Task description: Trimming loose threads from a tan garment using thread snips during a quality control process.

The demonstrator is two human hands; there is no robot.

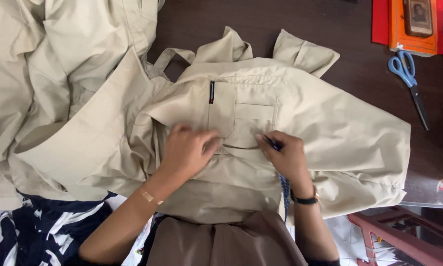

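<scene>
The beige shirt [290, 113] lies spread on the dark worktop [359, 69], its chest pocket [241, 118] facing up. The left hand [187, 150] presses flat just left of the pocket, fingers spread, holding nothing. The right hand [288, 155], just right of the pocket, pinches a dark pen [273, 143]. The cloth looks light, soft and a little slippery; I think it wrinkles easily, so flat pressure near the pocket seams holds it best.

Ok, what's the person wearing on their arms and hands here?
Both forearms are bare, with no sleeves or gloves showing. The left wrist carries a thin gold-coloured bangle. The right wrist wears a dark band, like a watch strap, with a small gold-coloured bit at its edge. No rings can be made out on either hand.
</scene>
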